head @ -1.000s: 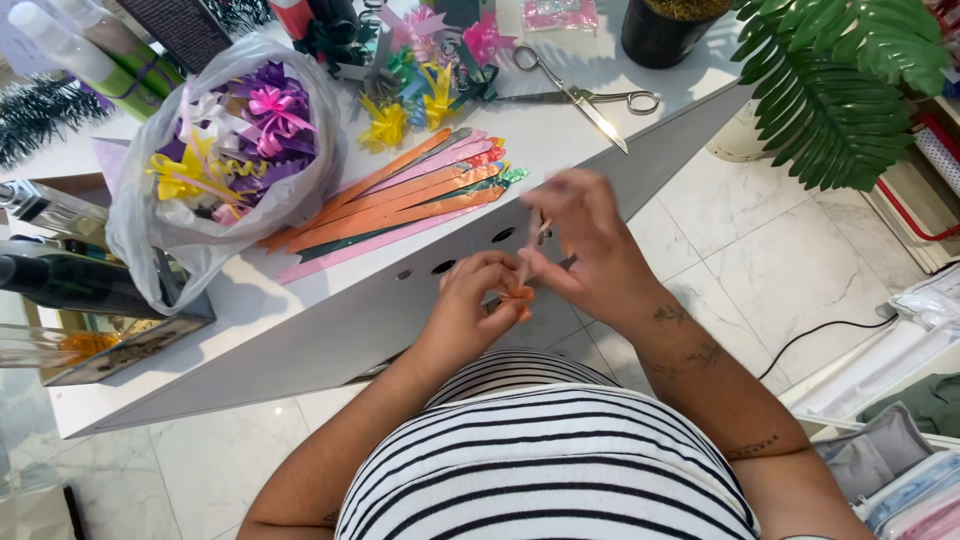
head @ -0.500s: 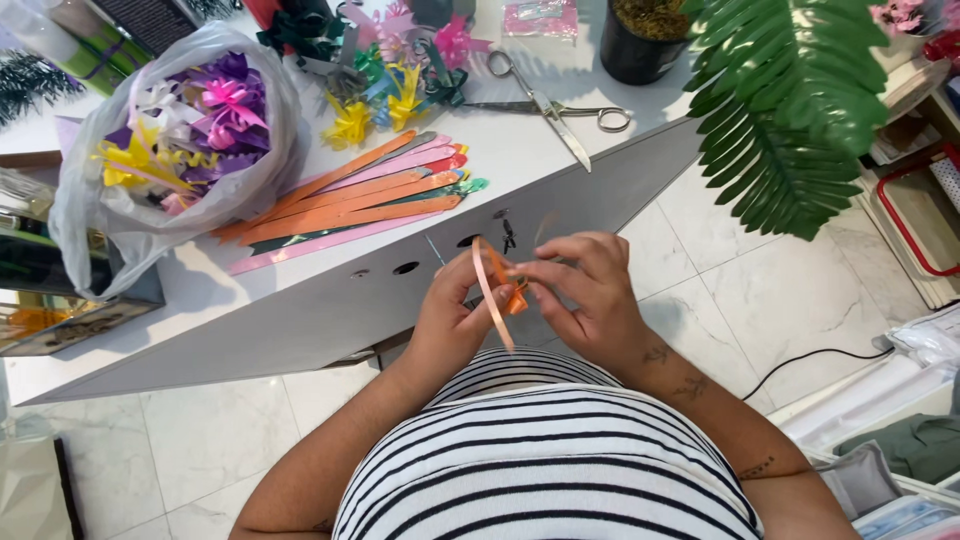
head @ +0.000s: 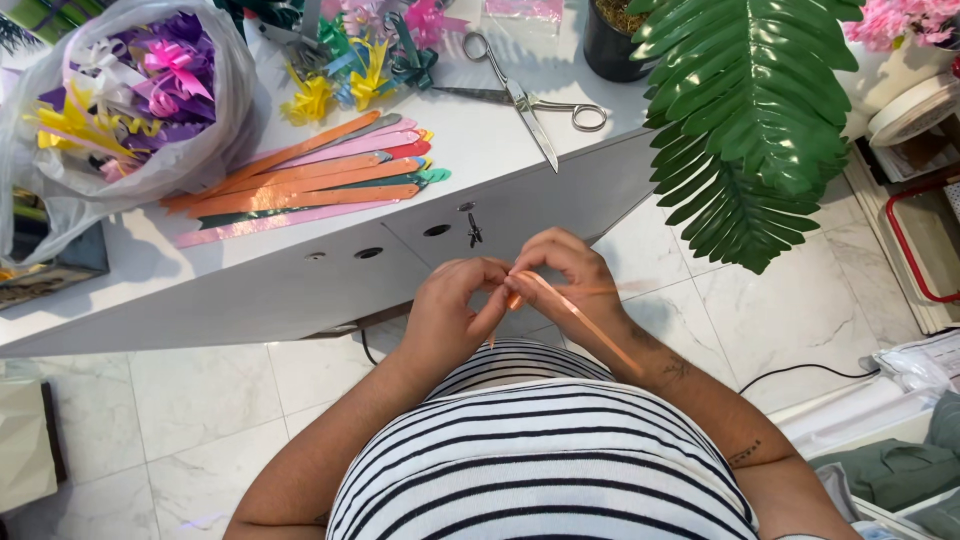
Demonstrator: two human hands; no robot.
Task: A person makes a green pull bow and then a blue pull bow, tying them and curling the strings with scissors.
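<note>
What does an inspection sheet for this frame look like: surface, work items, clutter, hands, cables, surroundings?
Surface: white counter, crowded.
Work items: orange ribbon strip pinched between both hands; stack of ribbon strips on counter.
Clutter: plastic bag of bows, loose bows, scissors.
Hands: left hand and right hand together below the counter edge.
Cables: black cable on floor.
Surroundings: green plant, tiled floor.

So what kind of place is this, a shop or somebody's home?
Probably a gift-wrap or florist's counter. A white counter holds ribbon strips and scissors; a clear bag holds finished bows; both hands work an orange ribbon.
</note>
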